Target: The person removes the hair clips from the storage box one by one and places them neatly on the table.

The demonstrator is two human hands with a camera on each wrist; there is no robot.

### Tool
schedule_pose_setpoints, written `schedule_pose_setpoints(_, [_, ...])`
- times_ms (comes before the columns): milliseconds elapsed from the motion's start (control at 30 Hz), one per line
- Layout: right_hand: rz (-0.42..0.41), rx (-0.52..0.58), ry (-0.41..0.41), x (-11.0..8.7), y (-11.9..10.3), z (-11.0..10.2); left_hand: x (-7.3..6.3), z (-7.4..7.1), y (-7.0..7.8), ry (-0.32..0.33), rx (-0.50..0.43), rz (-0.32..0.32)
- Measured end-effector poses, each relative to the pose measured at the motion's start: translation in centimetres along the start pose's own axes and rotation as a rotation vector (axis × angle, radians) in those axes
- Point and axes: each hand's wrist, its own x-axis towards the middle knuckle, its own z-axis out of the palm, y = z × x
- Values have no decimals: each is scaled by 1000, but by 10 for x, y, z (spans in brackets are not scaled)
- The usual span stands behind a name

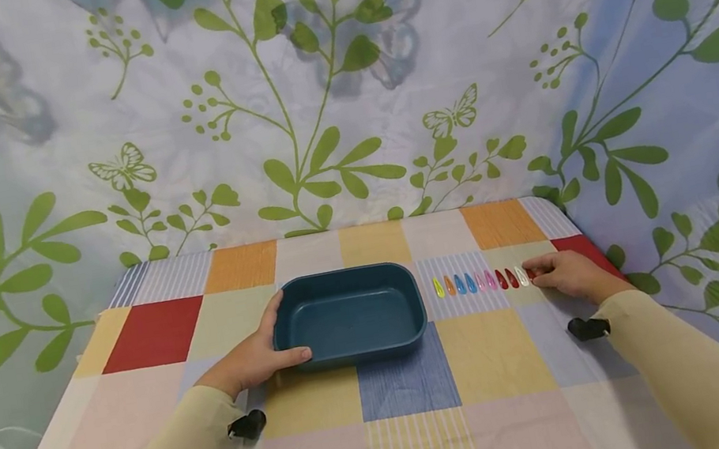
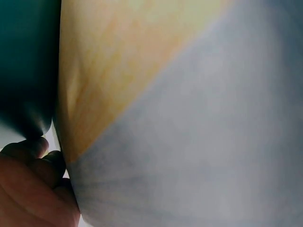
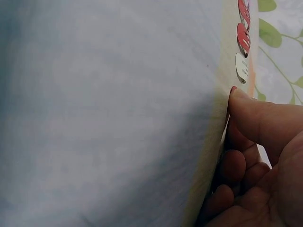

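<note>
A dark blue rectangular basin point(image 1: 351, 322) stands on the table, and nothing lies in it. My left hand point(image 1: 256, 359) grips its left end, thumb on the near side and fingers at the far corner. To the right of the basin runs a row of snap hair clips: yellow point(image 1: 439, 287), orange point(image 1: 450, 285), blue, pink, red point(image 1: 512, 278) and white point(image 1: 522, 276). At the row's right end my right hand point(image 1: 574, 275) pinches a red hair clip point(image 1: 531, 274), mostly hidden by the fingers. The right wrist view shows only a red edge at the thumb tip.
A patchwork-patterned cloth point(image 1: 403, 369) covers the table. Behind and to the right hangs a curtain point(image 1: 355, 201) printed with leaves and butterflies, close to the table's far and right edges. Black devices sit on both wrists.
</note>
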Motion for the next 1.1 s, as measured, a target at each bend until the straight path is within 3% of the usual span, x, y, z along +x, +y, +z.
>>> schedule_pose_setpoints(667, [8,79,11,-3,6,-1,4,5,-3,21,0,-2])
schedule_pose_setpoints(933, [11,117,108,-5,6,-2,5,4,2,48,23,-2])
schedule_pose_setpoints(1100, [0,38,168,-9,-13,-3,4,5,2,45,36,-2])
